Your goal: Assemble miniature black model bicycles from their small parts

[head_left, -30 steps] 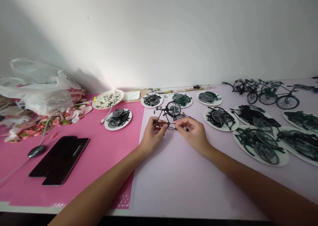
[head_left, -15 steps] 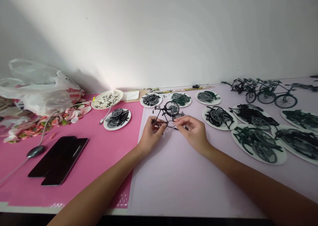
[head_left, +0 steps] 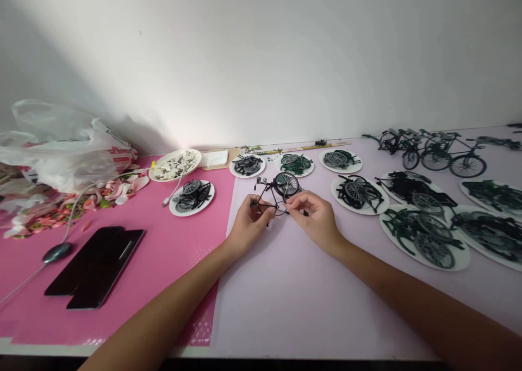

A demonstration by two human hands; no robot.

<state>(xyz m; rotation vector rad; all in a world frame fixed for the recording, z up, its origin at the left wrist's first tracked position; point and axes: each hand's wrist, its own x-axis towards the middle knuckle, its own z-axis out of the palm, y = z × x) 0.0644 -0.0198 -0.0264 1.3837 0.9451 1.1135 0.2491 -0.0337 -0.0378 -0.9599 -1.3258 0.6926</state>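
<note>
My left hand (head_left: 252, 218) is closed around the frame of a small black model bicycle (head_left: 267, 189), above the lilac part of the table. One spoked wheel of the bicycle (head_left: 286, 184) stands up at its far side, and the handlebar points left. Thumb and forefinger of my right hand (head_left: 313, 214) pinch the right end of a thin black loop-shaped part (head_left: 280, 208), which lies against the bicycle between both hands. Whether the loop is fastened to the frame I cannot tell. Behind my right hand, a plate of bicycle parts is partly hidden.
Several white plates (head_left: 411, 258) carry black, green and grey bicycle parts. Assembled model bicycles (head_left: 438, 156) stand at the back right. On the pink left side are two dark phones (head_left: 95, 267), a cable, a dish of white pieces (head_left: 175, 166), petals and a plastic bag (head_left: 65, 148).
The bicycle has tilted slightly, its raised wheel shifting right and down a little. Both hands keep their grip near the same place. The view has shifted slightly.
</note>
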